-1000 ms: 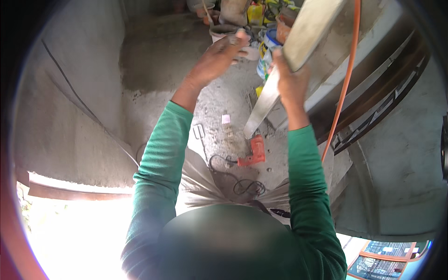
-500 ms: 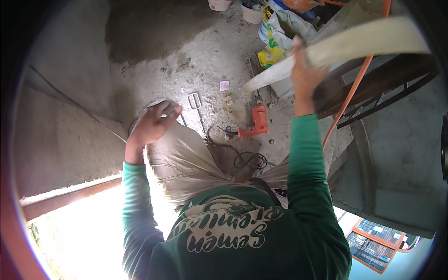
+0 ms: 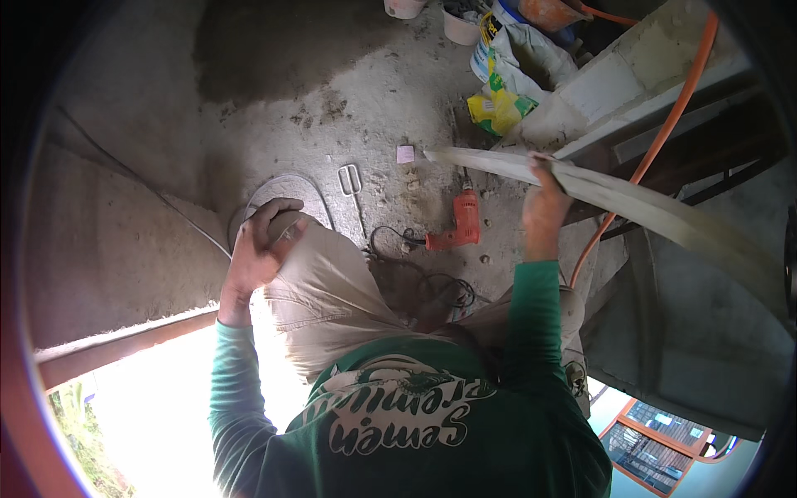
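My right hand [image 3: 545, 214] is closed round a long pale board, probably wooden [image 3: 610, 189], which looks bent in the wide view. Its narrow end points left over the floor, and the other runs off toward the right rim. At my left knee, my left hand [image 3: 259, 256] holds nothing, its fingers loosely bent and apart. Between the two hands a red power drill [image 3: 467, 220] lies on the concrete floor with its black cord coiled near my legs. To its left lies a metal mixing paddle [image 3: 352, 184].
A round grey rim [image 3: 286, 178] shows beyond my left knee. At the upper right stand an opened sack [image 3: 531, 62], a white tub [image 3: 459, 29] and an orange bowl [image 3: 552, 12]. An orange hose [image 3: 677, 116] runs down past a low block wall [image 3: 610, 83].
The board has swung downward on the right, and my right hand has moved down toward me with it. My left hand has lowered slightly at the knee.
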A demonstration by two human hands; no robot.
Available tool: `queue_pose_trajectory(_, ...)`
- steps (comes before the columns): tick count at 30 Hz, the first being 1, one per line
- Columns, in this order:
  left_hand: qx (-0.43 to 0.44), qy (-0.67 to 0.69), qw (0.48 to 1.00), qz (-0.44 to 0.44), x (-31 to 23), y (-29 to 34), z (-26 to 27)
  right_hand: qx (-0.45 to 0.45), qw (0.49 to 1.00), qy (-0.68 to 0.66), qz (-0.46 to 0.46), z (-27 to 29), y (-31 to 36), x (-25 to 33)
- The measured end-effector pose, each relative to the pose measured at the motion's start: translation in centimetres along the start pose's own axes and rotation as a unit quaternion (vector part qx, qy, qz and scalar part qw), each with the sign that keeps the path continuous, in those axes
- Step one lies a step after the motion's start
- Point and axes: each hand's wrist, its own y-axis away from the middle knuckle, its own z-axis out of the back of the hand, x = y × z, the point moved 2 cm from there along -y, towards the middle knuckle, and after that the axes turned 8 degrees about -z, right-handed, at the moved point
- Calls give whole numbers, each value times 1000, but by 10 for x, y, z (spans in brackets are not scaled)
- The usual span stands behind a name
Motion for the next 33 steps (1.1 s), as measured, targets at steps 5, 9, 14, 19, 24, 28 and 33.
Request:
queue_pose_trajectory(5,42,91,991,84,-1,-20,1,-63,973,-149,163,93,7,96)
queue_pose_trajectory(9,46,57,996,54,-23,-56,-10,-222,915,-244,233,151,27,157)
queue_pose_trajectory(14,75,81,993,-47,-76,-94,-39,-359,877,-271,167,197,54,142)
queue_pose_trajectory(19,-48,74,985,-149,-125,-136,-22,-358,876,-302,117,243,63,118)
queue_pose_trajectory(24,-60,6,955,-291,-169,-152,-3,-283,885,-347,126,245,61,124)
queue_pose_trajectory(28,30,-2,927,-373,-208,-151,-64,-137,908,-363,158,196,56,126)
queue_pose_trajectory(33,68,17,929,-362,-218,-151,-128,10,933,-311,178,109,67,133)
